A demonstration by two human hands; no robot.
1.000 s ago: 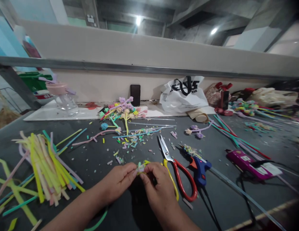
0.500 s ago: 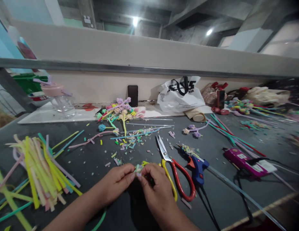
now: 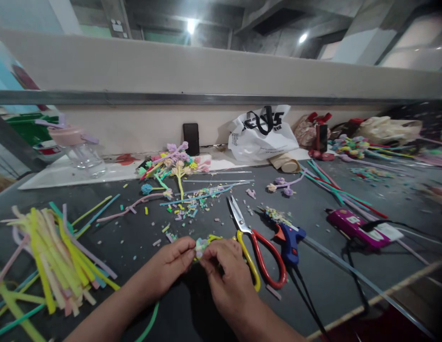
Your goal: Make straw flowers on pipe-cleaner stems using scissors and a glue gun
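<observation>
Between my fingertips is a small pastel pipe-cleaner flower [image 3: 201, 246], pale green and lilac with some yellow by it. My left hand [image 3: 173, 262] pinches it from the left, thumb against forefinger. From the right, the curled fingers of my right hand [image 3: 228, 270] close on its other side and hide part of it. Just right of that hand lie scissors [image 3: 245, 228] with one yellow and one red handle, blades pointing away. A blue glue gun [image 3: 290, 241] rests beyond them, its tip amid small clippings.
Bundled yellow and pastel pipe cleaners [image 3: 55, 256] lie at left. Finished flowers [image 3: 176, 164] and cut bits [image 3: 192, 202] spread across the middle. A purple device [image 3: 359, 229] with a cord sits right. Behind stand a clear bottle [image 3: 83, 154], a phone [image 3: 191, 138] and a white bag [image 3: 263, 135].
The camera view has shifted slightly. My fingers have turned the small flower, and more of its pale petals shows between them. Both hands keep their hold.
</observation>
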